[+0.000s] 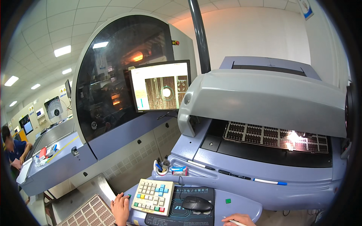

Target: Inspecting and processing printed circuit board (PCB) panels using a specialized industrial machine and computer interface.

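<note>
My left hand [120, 209] rests at the left edge of the ledge, beside a beige keypad [152, 196] with white, blue, yellow, green and red keys. Its fingers are stretched out and hold nothing that I can see. At the lower edge, partly cut off, my right hand [242, 219] is closed round a slim white pen [234, 222]. Between the hands, a black mouse [197, 203] sits on a dark printed mouse pad [177, 216]. A small green square piece [228, 201] lies above my right hand.
Under the grey machine hood [264, 100], a bright light falls on a patterned panel [260, 134]. A monitor [162, 87] shows a magnified image. Pens [269, 182] and a pen cup [162, 168] line the ledge. Another panel [88, 214] lies lower left; a person [17, 148] sits far left.
</note>
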Demonstrator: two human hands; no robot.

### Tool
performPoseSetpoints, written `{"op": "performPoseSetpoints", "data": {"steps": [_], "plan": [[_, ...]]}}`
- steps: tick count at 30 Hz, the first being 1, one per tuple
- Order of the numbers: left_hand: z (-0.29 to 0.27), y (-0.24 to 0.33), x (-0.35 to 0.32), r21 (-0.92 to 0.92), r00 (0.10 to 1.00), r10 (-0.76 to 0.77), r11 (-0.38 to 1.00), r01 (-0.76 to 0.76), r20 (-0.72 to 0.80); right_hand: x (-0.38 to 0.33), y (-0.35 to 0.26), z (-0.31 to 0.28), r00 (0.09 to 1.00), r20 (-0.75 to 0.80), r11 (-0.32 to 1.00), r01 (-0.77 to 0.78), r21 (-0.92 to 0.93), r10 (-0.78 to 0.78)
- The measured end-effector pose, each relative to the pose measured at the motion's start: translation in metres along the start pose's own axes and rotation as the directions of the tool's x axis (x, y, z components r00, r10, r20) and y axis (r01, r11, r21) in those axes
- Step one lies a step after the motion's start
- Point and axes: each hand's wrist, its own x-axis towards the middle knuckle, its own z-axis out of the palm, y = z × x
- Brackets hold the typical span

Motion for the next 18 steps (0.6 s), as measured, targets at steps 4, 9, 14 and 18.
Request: {"op": "performPoseSetpoints", "data": {"steps": [4, 9, 14, 18], "plan": [[-0.003, 0.0, 0.001, 0.026, 0.996, -0.018, 1.0, 0.016, 0.088, 0.001, 0.001, 0.0, 1.0, 0.016, 0.999, -0.011, -0.031, 0.011], [-0.006, 0.005, 0.002, 0.026, 0.996, -0.027, 0.999, 0.025, 0.081, 0.001, -0.001, -0.001, 1.0, 0.021, 1.0, -0.004, -0.031, 0.005], [-0.008, 0.008, 0.001, 0.034, 0.994, -0.014, 0.999, 0.01, 0.106, 0.001, 0.0, -0.002, 0.999, 0.026, 0.999, 0.039, -0.024, -0.038], [0.001, 0.001, 0.001, 0.052, 1.0, -0.006, 0.999, 0.004, 0.027, 0.001, -0.001, -0.002, 0.999, 0.032, 0.999, 0.043, -0.022, -0.042]]}}
